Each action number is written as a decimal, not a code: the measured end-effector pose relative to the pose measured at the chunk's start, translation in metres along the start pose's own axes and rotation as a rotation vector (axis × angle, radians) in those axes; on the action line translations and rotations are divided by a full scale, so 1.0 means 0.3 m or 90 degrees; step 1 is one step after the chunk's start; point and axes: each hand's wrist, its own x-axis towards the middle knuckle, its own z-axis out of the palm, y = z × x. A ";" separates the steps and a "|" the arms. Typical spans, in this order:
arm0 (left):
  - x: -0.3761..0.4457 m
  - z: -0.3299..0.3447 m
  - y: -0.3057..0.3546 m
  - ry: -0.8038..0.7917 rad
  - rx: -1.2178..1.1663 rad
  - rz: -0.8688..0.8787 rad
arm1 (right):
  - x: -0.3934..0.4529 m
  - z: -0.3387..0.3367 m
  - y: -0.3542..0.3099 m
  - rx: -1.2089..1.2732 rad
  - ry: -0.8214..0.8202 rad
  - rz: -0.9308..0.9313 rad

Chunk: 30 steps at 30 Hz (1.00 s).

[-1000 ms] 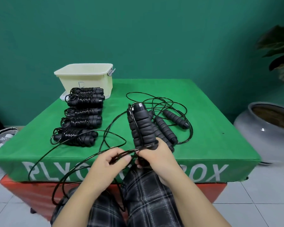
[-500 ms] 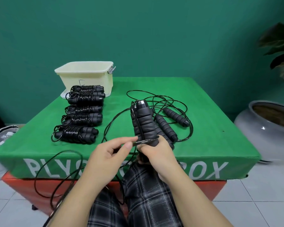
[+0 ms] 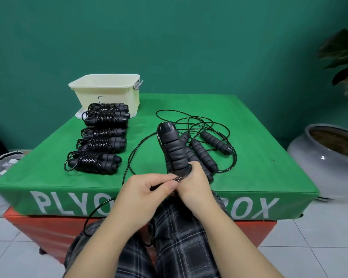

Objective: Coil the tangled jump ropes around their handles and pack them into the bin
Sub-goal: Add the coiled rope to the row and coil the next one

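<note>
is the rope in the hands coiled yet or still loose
Mostly loose: the right hand grips the paired handles, the left hand pinches the cord, which loops free over the box edge.

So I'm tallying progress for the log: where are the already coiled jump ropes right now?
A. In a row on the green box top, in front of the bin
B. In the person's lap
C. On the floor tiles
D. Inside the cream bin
A: the coiled jump ropes lie in a row on the green box top, in front of the cream bin, none visibly inside it.
</note>
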 end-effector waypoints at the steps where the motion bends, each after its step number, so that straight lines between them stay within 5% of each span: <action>1: -0.001 -0.001 0.006 -0.002 -0.019 0.010 | 0.006 0.003 0.001 -0.017 0.000 -0.008; 6: 0.003 -0.028 -0.001 -0.005 0.005 0.052 | 0.011 0.015 -0.008 0.074 -0.053 0.026; 12: 0.014 -0.040 -0.085 -0.030 0.053 -0.073 | -0.008 -0.016 0.007 0.187 -0.210 0.052; 26: 0.016 0.017 -0.141 -0.012 -0.050 -0.070 | -0.030 -0.049 0.000 0.339 -0.279 0.081; 30: 0.002 0.031 -0.108 0.097 -0.070 -0.060 | -0.016 -0.024 0.013 0.312 -0.164 0.094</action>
